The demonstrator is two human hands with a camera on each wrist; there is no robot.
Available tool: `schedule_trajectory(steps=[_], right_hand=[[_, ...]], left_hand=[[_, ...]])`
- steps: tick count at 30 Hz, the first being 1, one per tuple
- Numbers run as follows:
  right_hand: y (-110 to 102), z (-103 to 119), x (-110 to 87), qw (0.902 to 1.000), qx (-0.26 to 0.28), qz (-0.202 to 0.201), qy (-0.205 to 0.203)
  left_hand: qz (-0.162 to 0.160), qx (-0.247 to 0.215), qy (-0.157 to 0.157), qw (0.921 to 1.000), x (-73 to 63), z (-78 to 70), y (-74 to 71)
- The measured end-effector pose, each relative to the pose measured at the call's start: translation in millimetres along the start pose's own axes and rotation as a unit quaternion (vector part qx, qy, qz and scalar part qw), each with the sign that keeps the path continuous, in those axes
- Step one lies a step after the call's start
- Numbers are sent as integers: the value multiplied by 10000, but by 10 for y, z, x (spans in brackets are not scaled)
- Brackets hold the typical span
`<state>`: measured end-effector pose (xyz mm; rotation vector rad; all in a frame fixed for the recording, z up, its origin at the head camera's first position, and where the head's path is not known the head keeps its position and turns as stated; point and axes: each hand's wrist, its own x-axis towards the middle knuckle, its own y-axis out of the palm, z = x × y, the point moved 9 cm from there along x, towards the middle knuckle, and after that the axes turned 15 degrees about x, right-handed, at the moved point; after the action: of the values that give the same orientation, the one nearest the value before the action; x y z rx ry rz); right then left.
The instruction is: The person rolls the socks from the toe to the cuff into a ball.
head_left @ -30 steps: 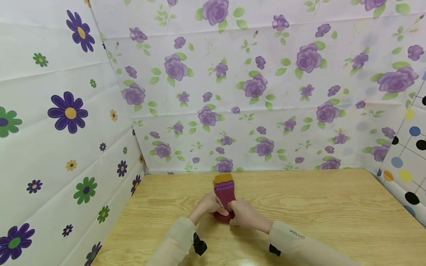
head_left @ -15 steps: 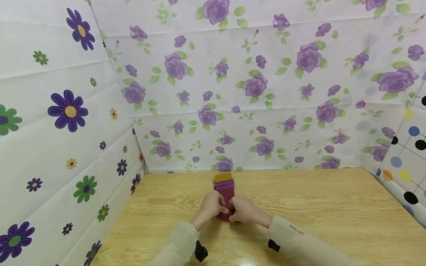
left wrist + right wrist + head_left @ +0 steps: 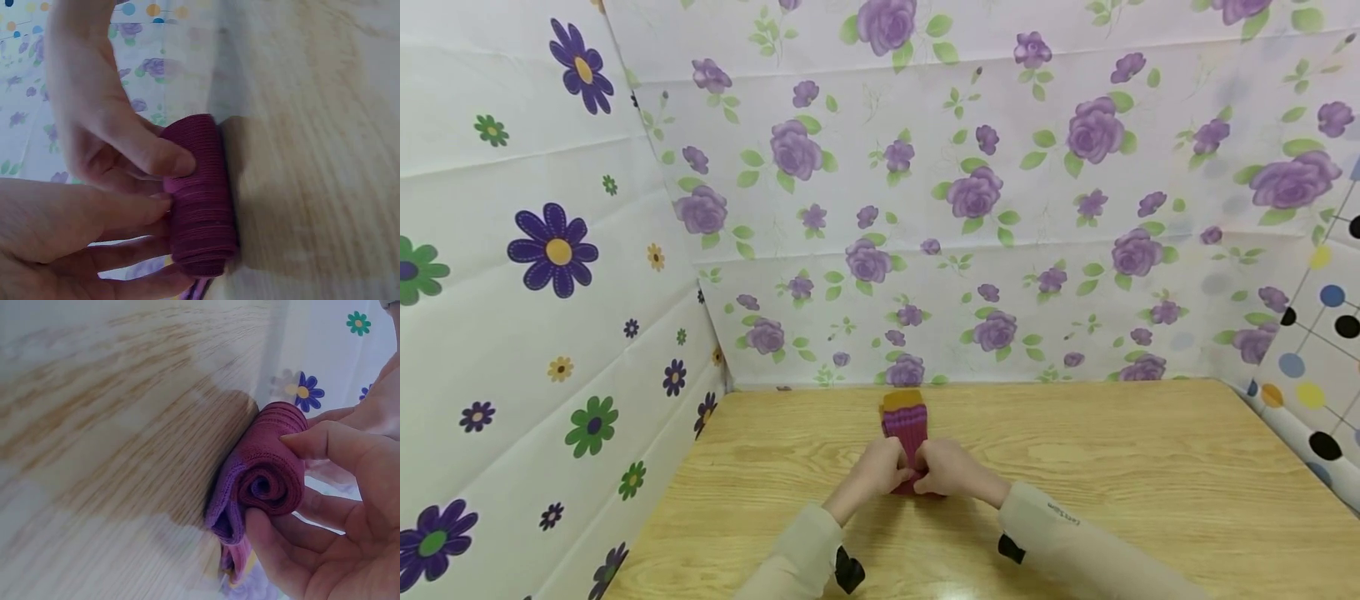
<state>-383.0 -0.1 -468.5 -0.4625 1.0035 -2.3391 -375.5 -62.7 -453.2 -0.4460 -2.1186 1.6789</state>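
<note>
A pair of maroon ribbed socks [image 3: 907, 427] with purple bands and a mustard end lies on the wooden table, pointing away from me. Its near end is wound into a tight roll [image 3: 201, 206]. In the right wrist view a spiral of maroon and purple layers [image 3: 270, 487] shows at the roll's side. My left hand [image 3: 877, 468] holds the roll's left end with thumb and fingers. Opposite it, my right hand [image 3: 953, 469] pinches the right end, thumb on the near side. Both hands cover part of the roll in the head view.
The wooden table [image 3: 1075, 467] reaches a flowered back sheet [image 3: 925, 250]. A daisy-print sheet [image 3: 550, 350] stands at the left, and a dotted sheet [image 3: 1311, 367] at the right. Black straps or mounts [image 3: 849, 570] hang under both sleeves.
The hands' grip has shifted slightly on the near end of the socks, with both thumbs now closer over the roll. The mustard far end has stayed in nearly the same place.
</note>
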Motion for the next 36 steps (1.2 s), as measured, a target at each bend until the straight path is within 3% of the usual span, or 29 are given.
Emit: schedule_trajectory(steps=[7, 9, 16, 29, 36], right_hand=[[42, -17, -13, 9996, -141, 152, 201], [51, -24, -16, 9994, -177, 168, 248], [55, -26, -36, 9990, -30, 155, 413], [31, -37, -40, 9968, 429, 104, 666], [36, -91, -31, 9929, 771, 73, 903]], left_hand=[[559, 13, 196, 9982, -16, -22, 11], [516, 135, 228, 9983, -16, -20, 1], [561, -214, 186, 9980, 2, 33, 53], [636, -329, 215, 9972, 46, 87, 91], [775, -272, 538, 9952, 28, 58, 82]])
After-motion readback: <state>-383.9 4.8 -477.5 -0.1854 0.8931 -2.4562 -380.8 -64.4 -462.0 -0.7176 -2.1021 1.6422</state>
